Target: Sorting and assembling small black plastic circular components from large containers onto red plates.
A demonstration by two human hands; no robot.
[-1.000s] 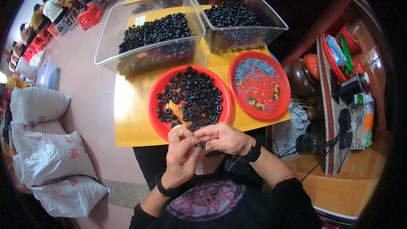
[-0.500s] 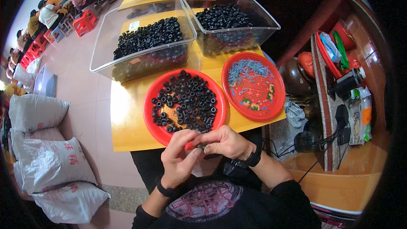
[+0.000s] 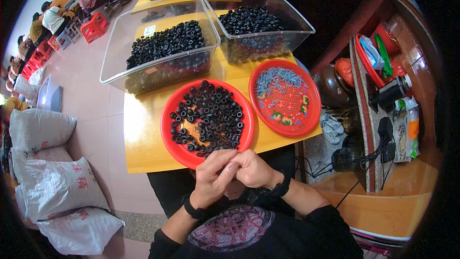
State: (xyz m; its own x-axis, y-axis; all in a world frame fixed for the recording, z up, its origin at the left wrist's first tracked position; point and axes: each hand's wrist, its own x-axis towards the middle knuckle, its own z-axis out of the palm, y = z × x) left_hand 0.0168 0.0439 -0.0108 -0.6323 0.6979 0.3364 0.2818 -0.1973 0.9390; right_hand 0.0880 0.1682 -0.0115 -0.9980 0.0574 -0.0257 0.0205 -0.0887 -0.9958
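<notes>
My left hand [image 3: 213,176] and my right hand [image 3: 256,169] meet at the near edge of a round red plate [image 3: 168,139]. Both are closed, fingers curled and pressed against each other; whatever lies between them is hidden. Small black ring-shaped pieces [image 3: 220,110] are spread over the plate, several of them close to my fingertips. Right of it, a red oval tray [image 3: 315,108] with a printed pattern carries many tiny clear-bluish pieces [image 3: 277,80], heaped mostly toward its far side.
Two clear plastic bins [image 3: 117,79] [image 3: 306,29] of black pieces stand behind the plates on the yellow table [image 3: 143,156]. White sacks [image 3: 72,187] are piled at left on the floor. At right, a ledge [image 3: 366,163] holds cables and a black bottle [image 3: 390,93]. People sit far left.
My hands have drawn closer together and my right fingers have curled in. The small dark piece that showed between my fingertips is now covered.
</notes>
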